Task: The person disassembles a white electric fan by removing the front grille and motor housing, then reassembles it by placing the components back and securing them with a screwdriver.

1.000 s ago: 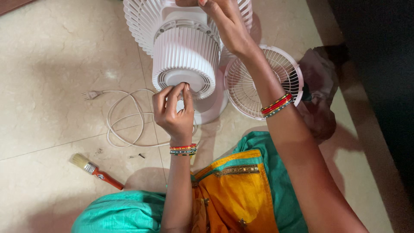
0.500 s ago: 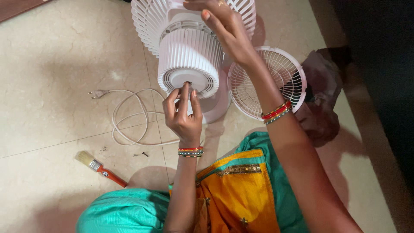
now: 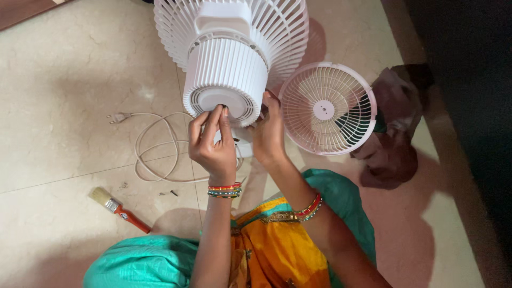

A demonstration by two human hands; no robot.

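Left hand [image 3: 213, 144] pinches something small at the white fan motor housing [image 3: 226, 80] standing on the floor, right hand [image 3: 269, 133] braces its side — a slip could drop that tiny piece.

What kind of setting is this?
Likely a home floor: beige stone floor tiles, a white plastic table fan being handled while seated, its loose white power cord, and a red-handled paintbrush nearby.

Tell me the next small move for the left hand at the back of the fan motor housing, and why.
Probably keep twisting: the left hand pinches something too small to identify at the rear centre of the motor housing, while the right hand steadies its side.
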